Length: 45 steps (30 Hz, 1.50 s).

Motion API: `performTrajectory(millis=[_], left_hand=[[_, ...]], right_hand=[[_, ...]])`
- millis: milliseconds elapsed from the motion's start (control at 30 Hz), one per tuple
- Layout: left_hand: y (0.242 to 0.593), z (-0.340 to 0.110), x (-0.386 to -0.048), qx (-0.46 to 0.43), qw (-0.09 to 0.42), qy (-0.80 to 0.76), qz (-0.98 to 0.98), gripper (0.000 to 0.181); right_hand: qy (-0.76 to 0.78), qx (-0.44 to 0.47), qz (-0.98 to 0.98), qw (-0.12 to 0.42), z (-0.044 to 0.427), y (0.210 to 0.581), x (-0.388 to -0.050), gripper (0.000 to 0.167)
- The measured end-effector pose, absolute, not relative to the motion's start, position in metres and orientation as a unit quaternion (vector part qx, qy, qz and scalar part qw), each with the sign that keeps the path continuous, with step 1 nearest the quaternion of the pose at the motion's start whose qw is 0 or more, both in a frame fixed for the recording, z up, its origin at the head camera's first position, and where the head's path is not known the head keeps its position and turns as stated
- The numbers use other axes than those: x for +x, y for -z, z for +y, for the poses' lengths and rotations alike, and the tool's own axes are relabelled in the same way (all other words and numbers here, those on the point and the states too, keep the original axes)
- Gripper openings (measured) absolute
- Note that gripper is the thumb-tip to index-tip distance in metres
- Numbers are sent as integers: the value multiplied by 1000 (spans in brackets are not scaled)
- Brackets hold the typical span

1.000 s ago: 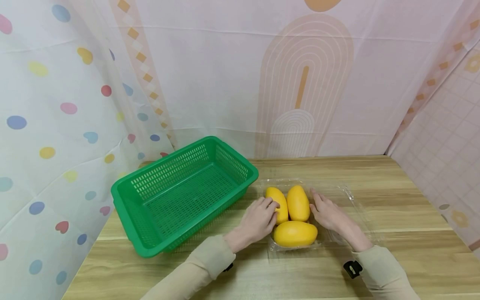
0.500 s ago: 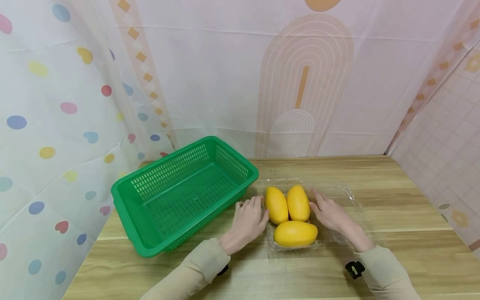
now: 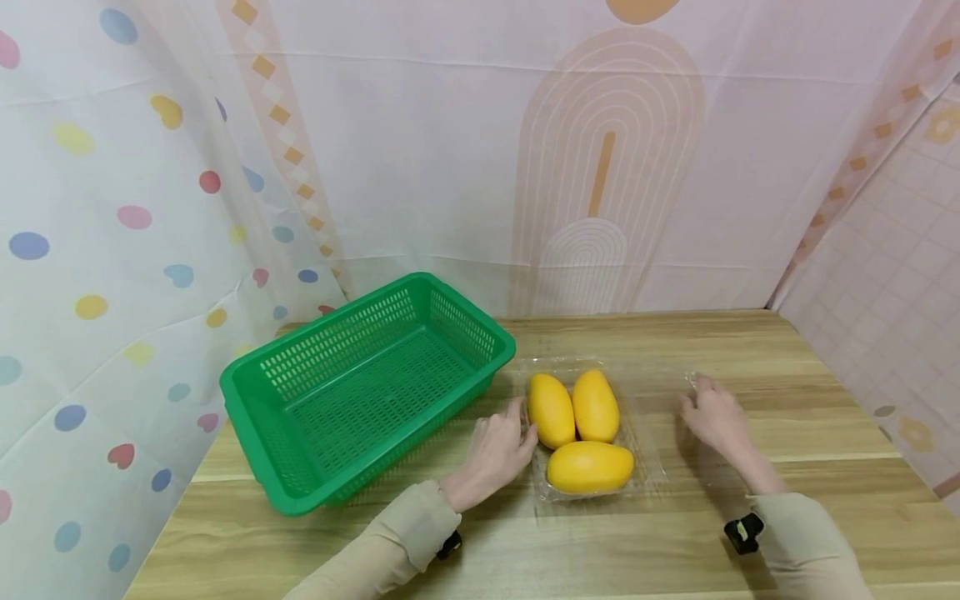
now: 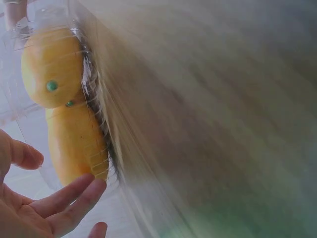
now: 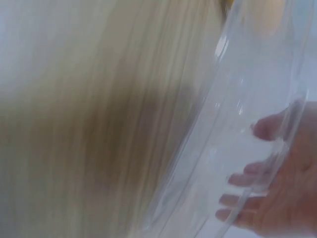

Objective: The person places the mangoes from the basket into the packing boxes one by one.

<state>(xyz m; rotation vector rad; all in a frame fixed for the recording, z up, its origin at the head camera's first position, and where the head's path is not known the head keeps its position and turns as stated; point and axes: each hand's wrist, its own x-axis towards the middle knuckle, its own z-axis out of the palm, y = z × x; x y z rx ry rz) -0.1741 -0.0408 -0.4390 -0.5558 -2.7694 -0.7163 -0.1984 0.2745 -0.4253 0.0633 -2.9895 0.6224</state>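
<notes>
A clear plastic clamshell box [image 3: 542, 492] stands on the table with three yellow mangoes in it. Two lie side by side at the back, the left mango [image 3: 551, 411] and the right mango [image 3: 596, 406]; the front mango [image 3: 590, 467] lies crosswise. My left hand [image 3: 495, 450] is at the box's left wall, fingers loosely bent, fingertips [image 4: 96, 187] touching or very near the plastic. To the right, my right hand [image 3: 717, 419] grips the edge of the box's clear lid [image 5: 218, 114]. Through the blurred plastic, its thumb and fingers show in the right wrist view.
A green perforated basket [image 3: 375, 400] with nothing in it stands left of the box, close to my left hand. The wooden table [image 3: 600, 558] ends at a patterned curtain [image 3: 420, 167] behind and at both sides.
My left hand drew back from the left mango to the box's left wall. My right hand went from beside the mangoes to the right and now holds the lid, which has shifted.
</notes>
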Motion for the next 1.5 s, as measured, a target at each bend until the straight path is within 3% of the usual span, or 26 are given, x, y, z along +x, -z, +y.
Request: performTrajectory(millis=[167, 300, 733, 1100, 1300, 1500], left_hand=[[440, -40, -173, -180, 76, 303, -933, 33], [441, -40, -173, -180, 64, 314, -930, 25], [445, -42, -175, -189, 49, 341, -920, 38], [443, -41, -175, -186, 50, 341, -920, 39], [443, -42, -175, -190, 55, 339, -920, 37], [444, -43, -176, -189, 50, 346, -918, 38]], right_hand=[[-196, -21, -980, 34, 295, 427, -197, 36], [-187, -33, -982, 3, 303, 427, -195, 35], [-248, -71, -966, -37, 304, 421, -193, 31], [-228, -58, -972, 10, 309, 386, -191, 16], [-210, -44, -977, -15, 312, 357, -189, 41], [-220, -14, -975, -2, 305, 332, -186, 42]])
